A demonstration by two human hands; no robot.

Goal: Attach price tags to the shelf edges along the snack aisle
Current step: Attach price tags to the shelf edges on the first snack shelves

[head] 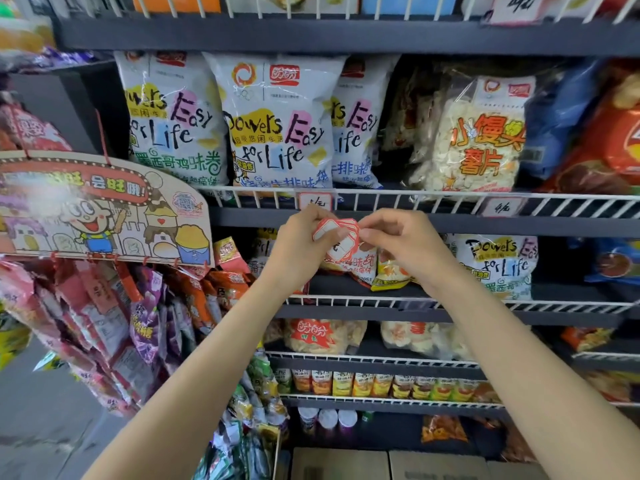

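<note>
Nearest the camera, the person's left hand (304, 233) is pinched shut on a small stack of red-edged price tags (337, 237), and the right hand (398, 237) has its fingertips closed on the top one, so this looks like the peel-one-off step. Next up is probably sticking it on the dark shelf edge (485, 223) just behind. The wire rail (433, 195) above already carries two tags, with bare edge between them.
</note>
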